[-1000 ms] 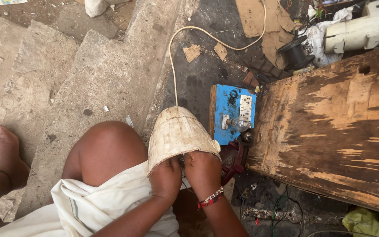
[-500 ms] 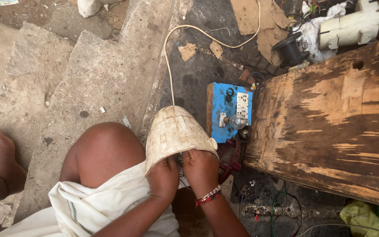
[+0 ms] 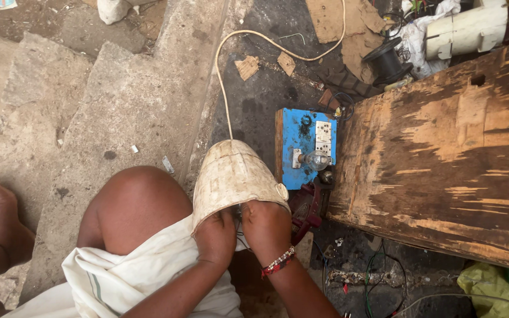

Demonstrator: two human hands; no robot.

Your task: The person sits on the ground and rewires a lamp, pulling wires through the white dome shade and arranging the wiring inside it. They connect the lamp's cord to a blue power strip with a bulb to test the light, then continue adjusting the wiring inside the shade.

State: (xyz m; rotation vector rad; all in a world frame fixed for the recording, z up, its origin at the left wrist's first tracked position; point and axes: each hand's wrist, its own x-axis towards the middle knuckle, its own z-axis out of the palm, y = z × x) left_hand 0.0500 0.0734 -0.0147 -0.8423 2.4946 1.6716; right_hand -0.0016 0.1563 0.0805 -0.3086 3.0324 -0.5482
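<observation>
The large worn wooden block [image 3: 443, 153] closes off the right side; its lower-left corner stands just beside the blue switchboard [image 3: 301, 147], so no room opens rightward. The concrete floor [image 3: 119, 100] lies open to the left. The pale domed shell [image 3: 234, 176] rests over the person's knee [image 3: 134, 206], its far rim meeting the cream cable [image 3: 225, 76]. The left hand [image 3: 216, 235] and right hand [image 3: 266, 224] both curl closed on the shell's near rim. Risk: the shell may slide forward onto the bare bulb [image 3: 315, 159] should either grasp loosen; tugging may strain the cable.
</observation>
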